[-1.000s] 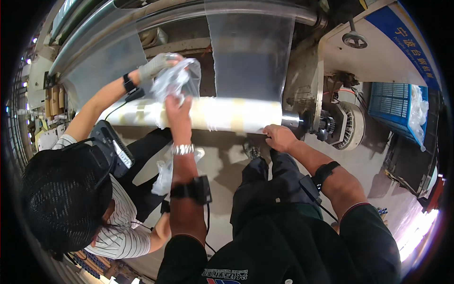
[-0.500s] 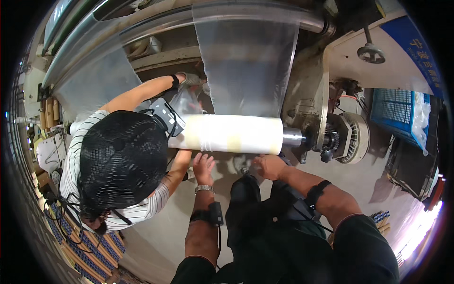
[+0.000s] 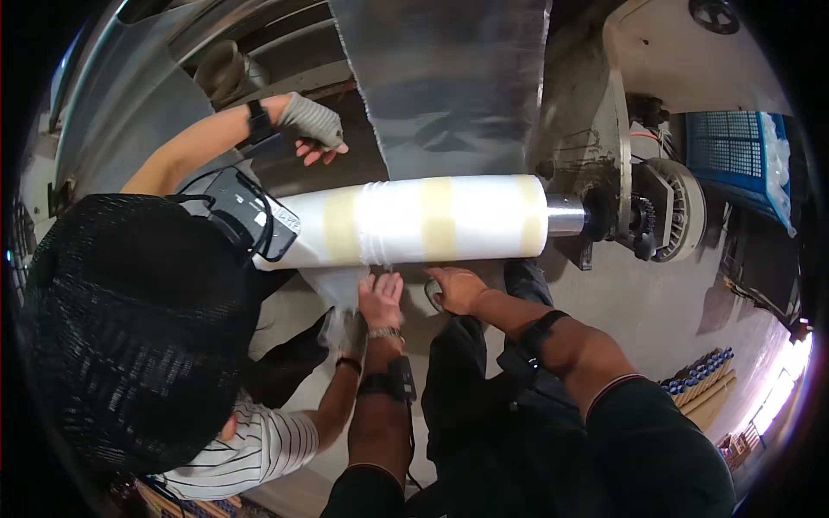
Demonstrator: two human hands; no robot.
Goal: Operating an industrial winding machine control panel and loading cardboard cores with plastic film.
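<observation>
A thick white film roll (image 3: 397,220) with pale yellow bands lies across a metal shaft (image 3: 565,216). Just under its near side, my left hand (image 3: 381,298) is open, its fingers stretched toward the roll. To its right, my right hand (image 3: 462,287) is closed around a small ring-shaped thing that looks like a tape roll (image 3: 433,295). A crumpled piece of clear film (image 3: 338,289) hangs beneath the white roll, left of my left hand. Beside it is a co-worker's lower hand, partly hidden.
A co-worker in a black mesh hat (image 3: 138,337) leans in at left, one gloved hand (image 3: 313,121) raised beyond the roll. Behind hangs a wide clear film sheet (image 3: 445,86). At right stand the machine frame (image 3: 615,129), a round hub (image 3: 682,207) and a blue crate (image 3: 725,147).
The co-worker's gloved hand has lifted away from the film behind the roll; their other hand has come down with clear film beside my left wrist. My view has shifted; my hands stay near the roll.
</observation>
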